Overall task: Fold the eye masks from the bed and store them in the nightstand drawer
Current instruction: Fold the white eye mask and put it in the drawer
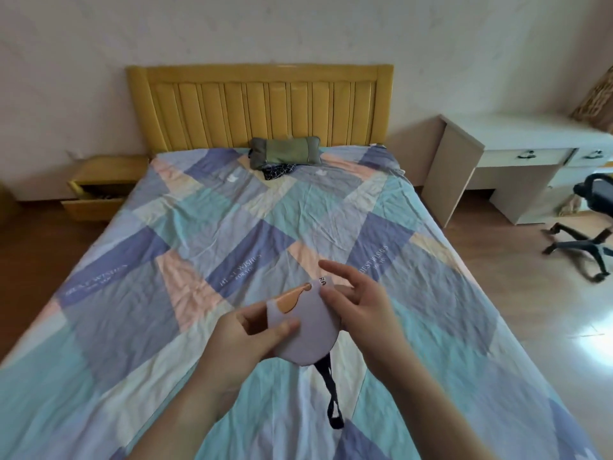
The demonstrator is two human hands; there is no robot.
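Centrally, low in the head view, a folded lilac fabric eye mask (pixel 303 330) w/ an orange teardrop patch is held above the bed's patchwork quilt of blue, teal, peach & cream squares (pixel 212 224). The left hand (pixel 245 336) is raised from the lower edge, forearm angled up & right, thumb pressed on the mask's front face and fingers curled behind it: a closed pinch on the mask. The right hand (pixel 356 305) is brought in from the right, wrist bent; its fingers are spread, index & thumb tips laid at the mask's upper right edge near a small white label, other fingers fanned loosely. Whether the mask is actually gripped by the right hand can't be told. A dark elastic strap (pixel 331 396) hangs from the mask's bottom edge, its loop over the quilt.

Far end: a green cushion (pixel 283 151) and a dark patterned cloth (pixel 278 171) are seen below the yellow slatted wooden headboard (pixel 262 104). The yellow wooden nightstand (pixel 109 174) is at the bed's left, its drawer (pixel 94 202) pulled open, well apart from the hands. Wide quilt room is left btwn hands & cushion. A white desk (pixel 517 151) & black swivel chair (pixel 590 227) stand at right.
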